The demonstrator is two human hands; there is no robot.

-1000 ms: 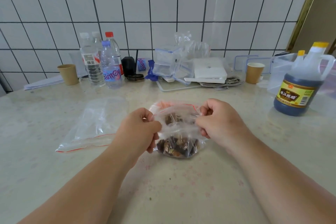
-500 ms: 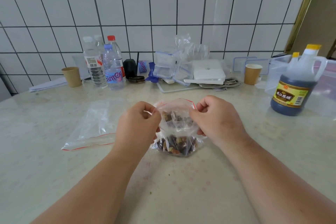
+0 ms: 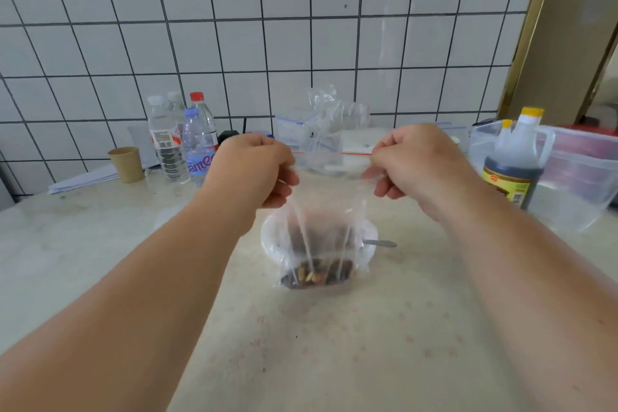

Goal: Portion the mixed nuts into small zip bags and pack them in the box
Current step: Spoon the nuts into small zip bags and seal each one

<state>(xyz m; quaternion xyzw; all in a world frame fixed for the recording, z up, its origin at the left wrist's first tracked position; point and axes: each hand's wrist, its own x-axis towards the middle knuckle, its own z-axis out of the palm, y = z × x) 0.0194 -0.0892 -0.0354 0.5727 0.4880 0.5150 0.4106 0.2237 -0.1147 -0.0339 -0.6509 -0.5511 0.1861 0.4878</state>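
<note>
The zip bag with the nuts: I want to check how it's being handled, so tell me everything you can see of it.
The zip bag is clear, thin, creased plastic with a red strip along its top edge. It hangs upright above the table, stretched taut between the left hand and right hand, which pinch its upper corners. A small heap of mixed nuts, brown and tan, sits at its bottom; the rest is empty. Whether the seal is closed cannot be told.
</note>
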